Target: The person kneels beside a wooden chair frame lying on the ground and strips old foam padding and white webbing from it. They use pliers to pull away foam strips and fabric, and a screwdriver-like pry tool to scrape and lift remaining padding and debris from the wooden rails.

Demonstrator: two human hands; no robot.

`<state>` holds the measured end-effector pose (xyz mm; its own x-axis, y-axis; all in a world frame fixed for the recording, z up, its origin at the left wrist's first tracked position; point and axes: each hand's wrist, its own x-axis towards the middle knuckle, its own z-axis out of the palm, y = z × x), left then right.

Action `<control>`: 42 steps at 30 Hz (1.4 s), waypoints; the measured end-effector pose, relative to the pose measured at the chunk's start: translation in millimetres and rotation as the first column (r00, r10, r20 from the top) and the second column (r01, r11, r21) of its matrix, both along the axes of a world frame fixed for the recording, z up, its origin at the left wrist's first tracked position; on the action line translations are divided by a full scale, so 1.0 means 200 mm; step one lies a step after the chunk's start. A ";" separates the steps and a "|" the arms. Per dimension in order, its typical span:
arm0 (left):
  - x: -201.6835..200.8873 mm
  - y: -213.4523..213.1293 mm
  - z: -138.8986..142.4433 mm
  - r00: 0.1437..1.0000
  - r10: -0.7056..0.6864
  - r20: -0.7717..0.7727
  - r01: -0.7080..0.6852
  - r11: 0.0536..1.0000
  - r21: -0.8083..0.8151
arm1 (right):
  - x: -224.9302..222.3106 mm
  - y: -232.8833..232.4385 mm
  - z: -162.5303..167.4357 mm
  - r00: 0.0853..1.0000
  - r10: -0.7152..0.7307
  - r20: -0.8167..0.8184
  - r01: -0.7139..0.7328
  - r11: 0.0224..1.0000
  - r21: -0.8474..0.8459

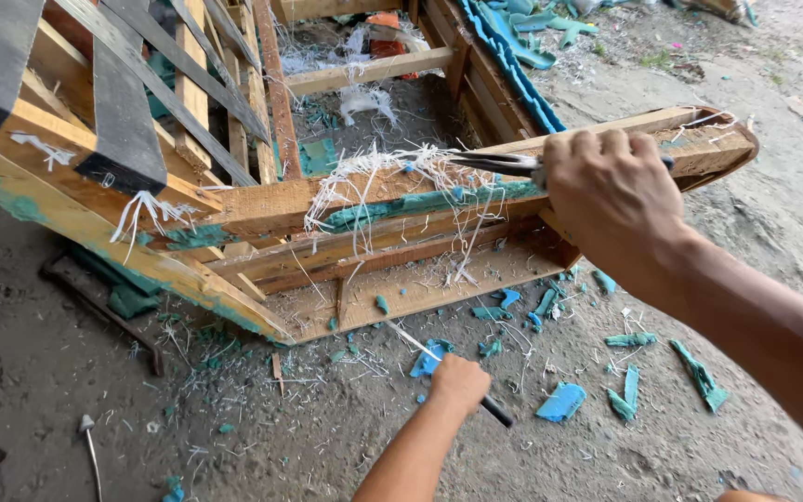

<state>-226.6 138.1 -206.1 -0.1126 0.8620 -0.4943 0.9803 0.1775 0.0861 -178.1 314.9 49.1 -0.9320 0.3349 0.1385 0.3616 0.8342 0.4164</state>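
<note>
Firmly inside right fingers [606,149]: pliers [494,165].

Right hand [611,200], centre right of frame, fist closed round pliers [499,165], whose tips sit in white frayed fibres [378,172] on a wooden frame [401,270] with teal fabric remnants. Left hand [460,381], lower centre, grips a thin dark-handled tool [497,410] pointing at the frame's bottom board. Teal scraps [561,402] scattered on dirt floor [309,437]. Hammer [90,446] lower left.
</note>
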 end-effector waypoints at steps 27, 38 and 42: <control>-0.39 -0.14 0.15 0.890 0.405 0.210 -0.432 0.897 0.097 | 0.01 -0.05 -0.10 0.926 -0.300 0.229 0.374 0.650 -0.662; -0.43 -0.15 0.14 0.841 0.488 0.233 -0.508 0.861 0.031 | -0.07 -0.14 -0.08 0.964 -0.245 0.098 0.264 0.913 -0.312; -0.41 -0.13 0.12 0.811 0.494 0.312 -0.512 0.859 -0.030 | -0.14 -0.03 -0.01 0.887 -0.300 0.350 0.461 0.593 -0.660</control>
<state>-308.5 112.7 -181.3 -0.3927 0.7514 -0.5302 0.6800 0.6254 0.3827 -205.9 309.6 47.7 -0.6739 0.5819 -0.4552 0.7015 0.6974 -0.1470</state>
